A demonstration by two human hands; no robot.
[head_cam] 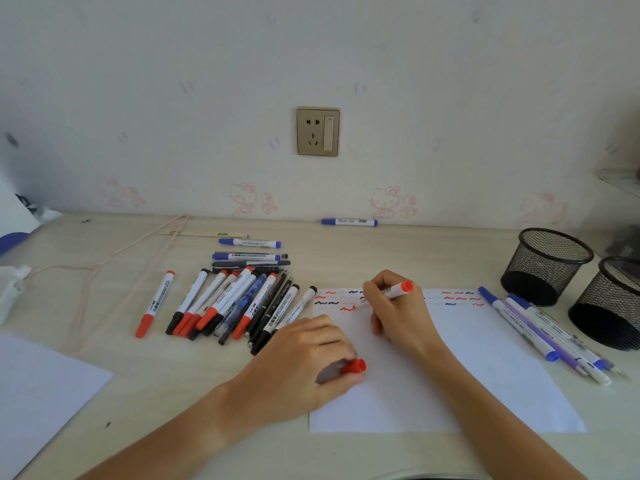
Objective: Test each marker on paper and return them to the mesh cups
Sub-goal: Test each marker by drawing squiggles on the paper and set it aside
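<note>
We count 2 hands over 1 sheet of test paper (485, 375) on the desk (173, 393). Our right hand (394, 310) curls around 1 red marker (398, 290), uncapped, its tip hidden by the fingers near a red squiggle at the top of the sheet. Our left hand (304, 362) rests on the paper's left edge, fingers curled around 1 red cap (354, 367).

The sheet carries short scribbles in 3 colours (red, black and blue), set in rows along its top edge; some are too faint to count.

Left of the paper lies a pile of markers (239, 303), roughly 15 with red, black and blue caps, overlapping too much for an exact count. The words "WHITEBOARD MARKER" can be read on several barrels; the rest of the print is too small. Apart from the pile we see 1 lone red marker (154, 304) to its left, 1 blue marker (250, 242) just behind it, and 1 more blue marker (349, 222) against the wall.

Right of the paper, about 4 blue and purple pens (547, 332) lie side by side, touching its right edge. Beyond them stand 2 black mesh cups (545, 265), upright and just beside each other, with no marker visible in them.

We also see 1 wall socket (318, 132), 1 second sheet (41, 386) at the lower left, and 1 pale cord (114, 271) running across the desk.
</note>
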